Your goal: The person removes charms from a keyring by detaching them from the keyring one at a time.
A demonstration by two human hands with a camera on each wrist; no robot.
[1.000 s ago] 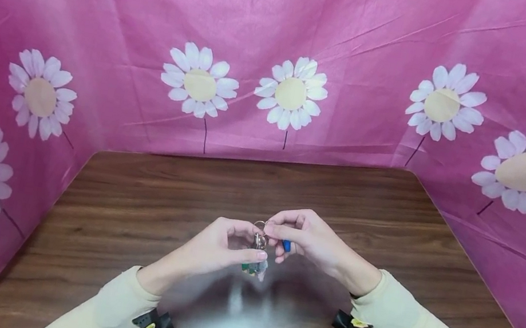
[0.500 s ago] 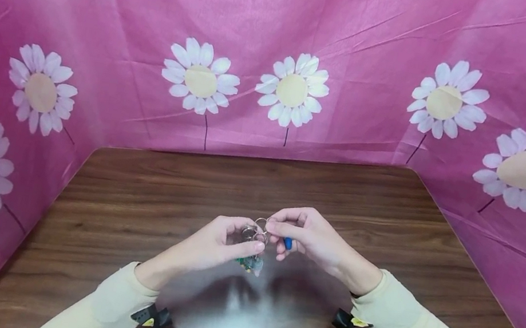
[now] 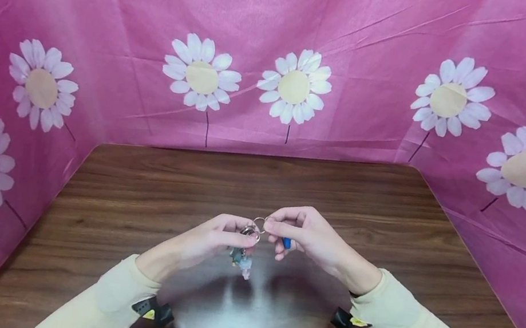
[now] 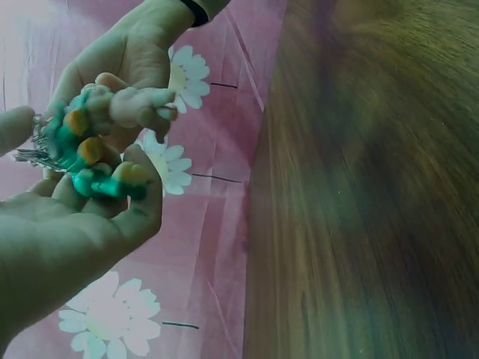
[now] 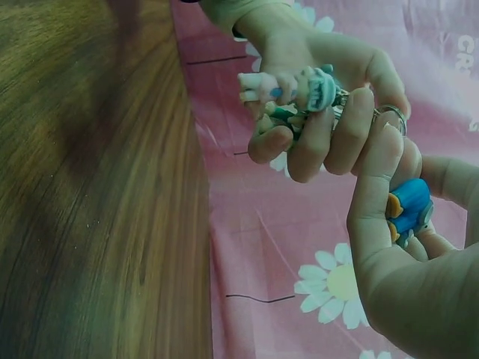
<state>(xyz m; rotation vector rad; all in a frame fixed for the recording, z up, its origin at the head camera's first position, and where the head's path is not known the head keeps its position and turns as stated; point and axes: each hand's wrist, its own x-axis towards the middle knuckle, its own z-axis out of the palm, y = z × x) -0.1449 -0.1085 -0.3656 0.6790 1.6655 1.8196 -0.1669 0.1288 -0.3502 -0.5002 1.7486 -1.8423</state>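
Observation:
Both hands meet above the middle of the wooden table. My left hand pinches metal rings between thumb and fingers. From them hang small figurine keychains: a pale pink one with a teal top and a green one with yellow-orange parts. Opposite it, my right hand pinches a thin split ring between thumb and index finger. That ring reaches across to the left hand's rings. A blue figurine with yellow-orange bits sits inside the right hand, partly hidden by its fingers.
The brown wood-grain table stretches around the hands, with a bright light reflection near its front. A pink cloth printed with white daisies rises along the back and both sides. Black straps with small devices hang at the wrists.
My left hand has shifted a little left and turned, and its figurines have swung left with it. More of the split ring shows between the hands. My right hand stays almost in place.

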